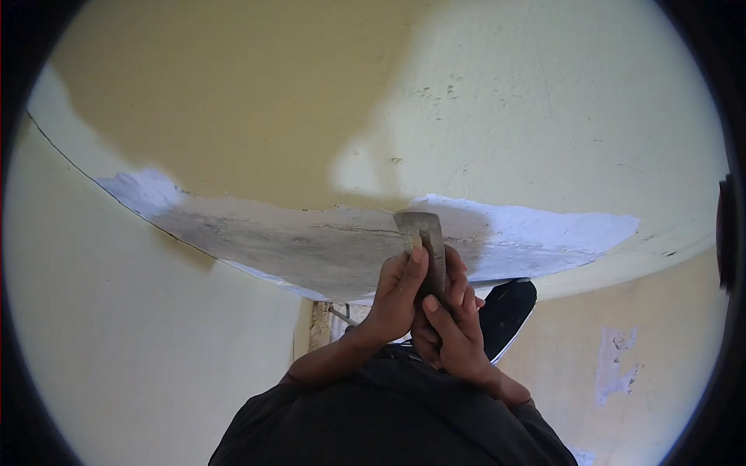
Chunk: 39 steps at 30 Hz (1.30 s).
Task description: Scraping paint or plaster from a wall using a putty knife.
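A flat metal scraper blade [432, 230], flared at its far end, points away from me. My left hand [399, 297] grips its left side, the thumb pressed along its face. Lower down, my right hand [457, 326] is wrapped around the tool, with fingers showing along its right side. Both palms hide most of the tool's rear part. Behind the blade runs a long bare patch [280, 236], whitish and grey, in the cream-painted wall [524, 128]. Whether the blade's edge touches the wall, I cannot tell.
A black shoe [510, 314] shows just right of my hands. To the left, a second cream wall [116, 326] meets the patched one along a dark crack. A thin rod [342, 316] lies below my left wrist. Another peeled patch [616, 361] marks the surface at right.
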{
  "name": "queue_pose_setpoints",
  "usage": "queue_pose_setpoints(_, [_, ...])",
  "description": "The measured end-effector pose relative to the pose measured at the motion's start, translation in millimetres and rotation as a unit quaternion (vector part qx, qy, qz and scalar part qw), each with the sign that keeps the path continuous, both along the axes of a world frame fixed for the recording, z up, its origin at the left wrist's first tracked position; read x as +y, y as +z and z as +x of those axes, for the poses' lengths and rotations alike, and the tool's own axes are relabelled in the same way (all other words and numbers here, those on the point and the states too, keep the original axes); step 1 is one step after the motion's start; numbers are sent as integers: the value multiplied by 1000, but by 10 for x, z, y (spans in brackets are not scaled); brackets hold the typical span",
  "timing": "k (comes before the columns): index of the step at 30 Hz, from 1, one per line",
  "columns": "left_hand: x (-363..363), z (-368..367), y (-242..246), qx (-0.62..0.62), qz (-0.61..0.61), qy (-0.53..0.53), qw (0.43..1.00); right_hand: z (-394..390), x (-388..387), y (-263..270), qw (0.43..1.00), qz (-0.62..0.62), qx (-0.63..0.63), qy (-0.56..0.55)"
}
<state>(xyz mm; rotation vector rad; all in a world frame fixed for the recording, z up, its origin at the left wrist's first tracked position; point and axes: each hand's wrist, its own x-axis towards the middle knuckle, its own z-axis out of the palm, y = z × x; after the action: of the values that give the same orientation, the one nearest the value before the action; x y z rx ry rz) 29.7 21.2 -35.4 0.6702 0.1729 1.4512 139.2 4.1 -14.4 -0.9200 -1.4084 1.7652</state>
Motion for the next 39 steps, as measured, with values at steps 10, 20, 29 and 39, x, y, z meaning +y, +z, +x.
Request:
queue_pose_setpoints(10, [-103, -104, 18, -43, -7, 70, 997, -233, -64, 194, 997, -56, 42, 41])
queue_pose_setpoints(20, [-38, -32, 133, -38, 2, 166, 985, -202, 141, 123, 993, 6, 52, 105])
queue_pose_setpoints(29, [-88, -426, 168, -137, 34, 224, 964, -653, 302, 43, 966, 177, 2, 188])
queue_pose_setpoints(39, [-119, -80, 69, -2, -38, 88, 995, -204, 5, -14, 997, 1, 52, 57])
